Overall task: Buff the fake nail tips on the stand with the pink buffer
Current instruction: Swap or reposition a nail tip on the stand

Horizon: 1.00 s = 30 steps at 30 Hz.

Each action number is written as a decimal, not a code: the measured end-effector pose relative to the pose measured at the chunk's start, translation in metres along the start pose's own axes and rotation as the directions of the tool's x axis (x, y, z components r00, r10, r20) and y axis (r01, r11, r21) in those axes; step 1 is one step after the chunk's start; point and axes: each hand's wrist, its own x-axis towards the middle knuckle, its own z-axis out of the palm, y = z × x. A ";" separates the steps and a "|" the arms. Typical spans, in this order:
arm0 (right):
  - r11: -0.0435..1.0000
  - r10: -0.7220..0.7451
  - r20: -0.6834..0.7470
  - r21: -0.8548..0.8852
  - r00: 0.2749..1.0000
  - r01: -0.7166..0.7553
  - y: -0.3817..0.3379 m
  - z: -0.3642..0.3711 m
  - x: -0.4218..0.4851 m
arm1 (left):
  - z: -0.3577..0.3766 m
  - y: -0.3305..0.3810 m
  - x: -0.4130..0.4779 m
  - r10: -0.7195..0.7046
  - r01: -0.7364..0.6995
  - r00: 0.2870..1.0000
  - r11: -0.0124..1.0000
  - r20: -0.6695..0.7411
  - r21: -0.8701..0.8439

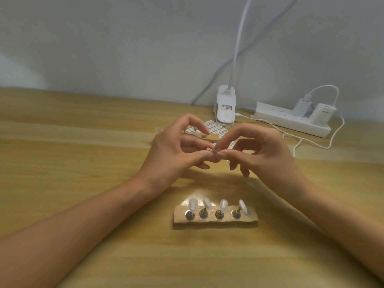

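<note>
2 hands (170, 154) (268, 154) — 1 tiny piece (214, 151) between

Power strip (291, 121), clip lamp (226, 109) — sticker sheet (216, 127)

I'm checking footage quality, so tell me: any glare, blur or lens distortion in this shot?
Head view: a glare patch whitens the stand behind the nail tips; the left hand and right hand are soft at the fingertips, so what they pinch is unclear; the far edge of the table bows, a wide-angle bend; soft shadows lie under both hands.
</note>
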 end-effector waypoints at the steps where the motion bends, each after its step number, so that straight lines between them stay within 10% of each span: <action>1: 1.000 -0.006 -0.019 -0.009 1.000 0.006 0.001 0.003 0.000 | 0.000 0.000 0.000 -0.008 0.008 1.000 1.000 -0.005 -0.014; 8: 0.942 -0.168 0.037 -0.288 0.985 0.171 -0.001 0.004 0.005 | 0.001 0.002 0.001 -0.077 0.079 0.997 0.994 0.028 -0.074; 16: 0.901 0.375 0.398 -0.369 0.837 -0.228 0.008 -0.063 -0.003 | 0.002 0.002 0.002 -0.090 0.095 0.992 0.994 0.086 -0.054; 30: 0.892 -0.031 0.099 -0.445 0.995 0.073 0.011 -0.035 -0.014 | 0.006 0.003 0.002 -0.146 0.148 0.960 0.989 0.239 0.008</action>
